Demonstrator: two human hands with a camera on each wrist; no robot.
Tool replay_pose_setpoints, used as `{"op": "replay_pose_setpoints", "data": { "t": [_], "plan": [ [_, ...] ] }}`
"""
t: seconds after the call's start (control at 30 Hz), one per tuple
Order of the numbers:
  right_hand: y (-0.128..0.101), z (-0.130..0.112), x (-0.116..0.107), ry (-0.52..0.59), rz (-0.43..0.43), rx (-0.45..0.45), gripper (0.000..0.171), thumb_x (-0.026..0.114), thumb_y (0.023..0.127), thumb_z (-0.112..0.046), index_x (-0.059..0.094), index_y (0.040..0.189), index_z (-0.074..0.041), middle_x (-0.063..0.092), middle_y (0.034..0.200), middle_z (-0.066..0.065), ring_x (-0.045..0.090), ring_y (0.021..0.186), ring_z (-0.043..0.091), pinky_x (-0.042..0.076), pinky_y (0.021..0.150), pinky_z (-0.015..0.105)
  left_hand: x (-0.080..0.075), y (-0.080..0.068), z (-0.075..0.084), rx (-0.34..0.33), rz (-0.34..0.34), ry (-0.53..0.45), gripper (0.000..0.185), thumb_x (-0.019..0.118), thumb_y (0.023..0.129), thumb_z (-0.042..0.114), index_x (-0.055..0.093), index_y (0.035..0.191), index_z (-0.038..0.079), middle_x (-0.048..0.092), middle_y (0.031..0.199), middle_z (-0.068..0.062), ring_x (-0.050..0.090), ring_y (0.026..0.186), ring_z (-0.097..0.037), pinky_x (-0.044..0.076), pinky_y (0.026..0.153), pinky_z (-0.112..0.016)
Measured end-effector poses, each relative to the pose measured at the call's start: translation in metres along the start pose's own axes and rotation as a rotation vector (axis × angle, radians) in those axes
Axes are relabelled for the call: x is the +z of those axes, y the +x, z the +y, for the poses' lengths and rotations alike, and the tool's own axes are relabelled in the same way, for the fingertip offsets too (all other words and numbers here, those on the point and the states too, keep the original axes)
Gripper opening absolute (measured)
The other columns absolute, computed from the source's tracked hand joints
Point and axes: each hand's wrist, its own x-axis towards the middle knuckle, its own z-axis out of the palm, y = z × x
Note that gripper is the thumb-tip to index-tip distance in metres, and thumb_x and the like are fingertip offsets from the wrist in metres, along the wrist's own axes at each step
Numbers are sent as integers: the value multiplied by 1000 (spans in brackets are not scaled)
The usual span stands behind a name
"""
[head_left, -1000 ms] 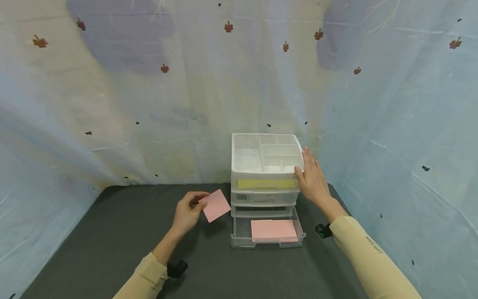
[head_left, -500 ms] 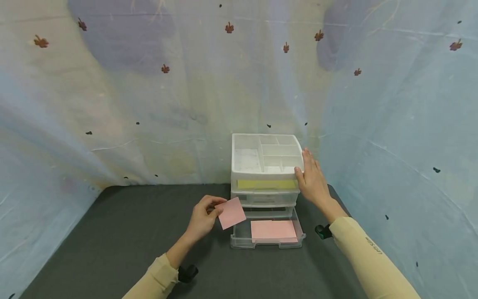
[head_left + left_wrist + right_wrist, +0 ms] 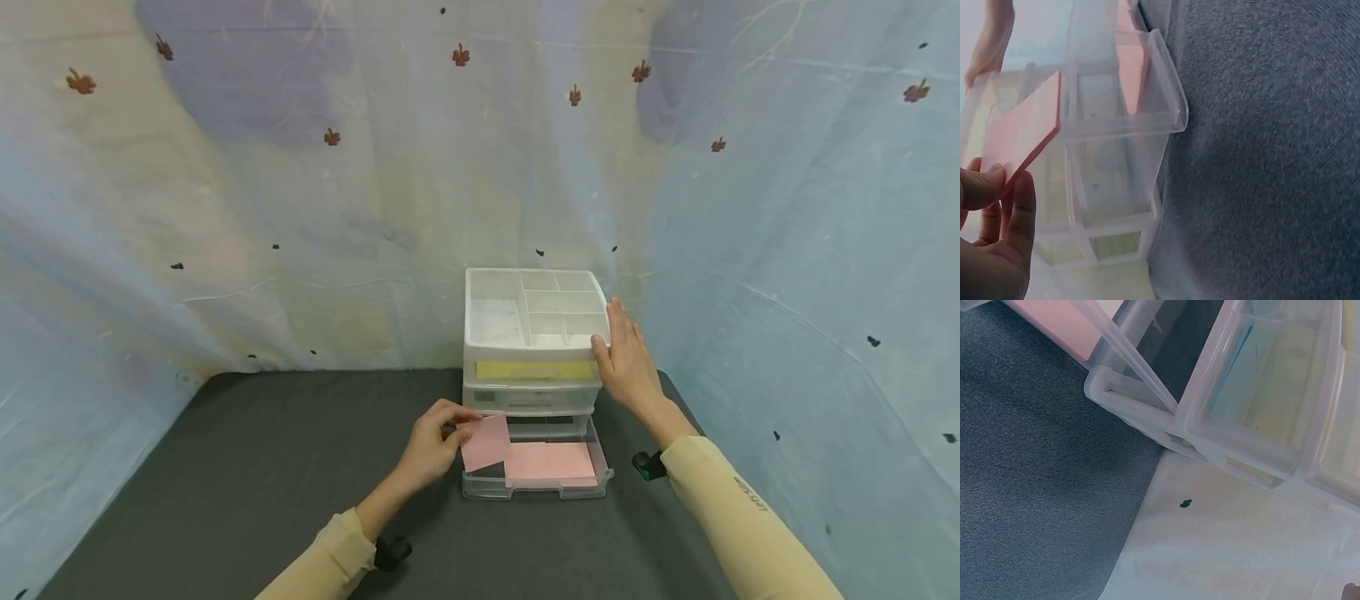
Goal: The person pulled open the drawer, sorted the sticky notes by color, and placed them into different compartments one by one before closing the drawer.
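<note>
My left hand (image 3: 432, 446) pinches a square pink sticky note pad (image 3: 485, 442) between thumb and fingers. The pad is tilted over the left part of a pulled-out clear bottom drawer (image 3: 558, 492). In the left wrist view the pad (image 3: 1025, 128) shows a thin layered edge. More pink sticky note pads (image 3: 551, 464) lie side by side in that drawer. My right hand (image 3: 630, 371) rests with straight fingers along the right side of the white plastic drawer organizer (image 3: 534, 348), thumb at its front top corner. Only a fingertip-sized bit of it shows in the right wrist view.
The organizer's divided top tray (image 3: 498, 317) sits above the closed drawers, and something yellow (image 3: 534, 370) shows through the upper one. Blue content (image 3: 1241, 375) appears in another drawer. A dark cloth (image 3: 262, 467) covers the table, with a patterned curtain (image 3: 375, 208) behind.
My left hand has carried the pink sticky note pad rightward from beside the organizer to over the open drawer. The right hand has stayed in place.
</note>
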Motion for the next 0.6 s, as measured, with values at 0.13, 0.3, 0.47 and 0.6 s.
{"op": "replay_pose_setpoints", "data": {
  "t": [0.13, 0.3, 0.47, 0.6],
  "plan": [
    [0, 0, 0, -3, -2, 4, 68, 33, 113, -37, 11, 164, 3, 11, 172, 21, 16, 157, 43, 10, 126, 59, 5, 0, -3, 26, -75, 23, 26, 71, 96, -2, 76, 114, 16, 60, 107, 1, 61, 92, -14, 57, 77, -30],
    [0, 0, 0, 3, 2, 0, 68, 33, 113, -36, 14, 164, 4, 11, 172, 20, 15, 157, 42, 10, 127, 58, 9, 1, -3, 47, -113, 79, 27, 71, 96, -2, 76, 115, 17, 58, 104, 4, 54, 83, -10, 52, 69, -26],
    [-1, 1, 0, 1, 7, -2, 67, 33, 113, -35, 12, 164, 4, 11, 172, 21, 16, 157, 41, 10, 127, 58, 12, 5, -1, 68, -155, 104, 28, 68, 98, -4, 75, 117, 15, 58, 107, 3, 55, 83, -10, 53, 69, -25],
    [-1, 1, 0, -1, 14, -8, 68, 34, 113, -36, 13, 164, 4, 12, 172, 21, 17, 157, 42, 12, 126, 59, 14, 5, -1, 78, -213, 151, 28, 67, 98, -5, 75, 116, 15, 57, 107, 3, 60, 93, -12, 56, 77, -27]
  ]
}}
